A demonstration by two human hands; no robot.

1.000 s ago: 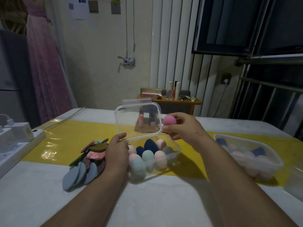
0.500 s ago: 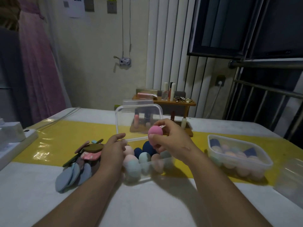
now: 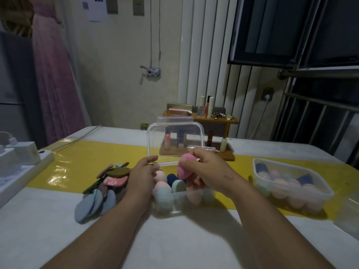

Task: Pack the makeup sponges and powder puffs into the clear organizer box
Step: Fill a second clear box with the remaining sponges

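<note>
While the left hand (image 3: 141,177) rests on the clear box (image 3: 179,202) (grip unclear tbh), the right hand (image 3: 211,171) should ease its pinched pink sponge (image 3: 183,167) into the gap just under it.

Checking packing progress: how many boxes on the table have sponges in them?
2. The open organizer box stands in the middle, lid up; a second clear box is at the right. Another clear thing at the right edge is cut off, contents unclear.

L hand (image 3: 143,176) gripping box (image 3: 180,193) rim, R hand (image 3: 208,171) pinching pink sponge (image 3: 183,168) — both forearms fwd
</note>
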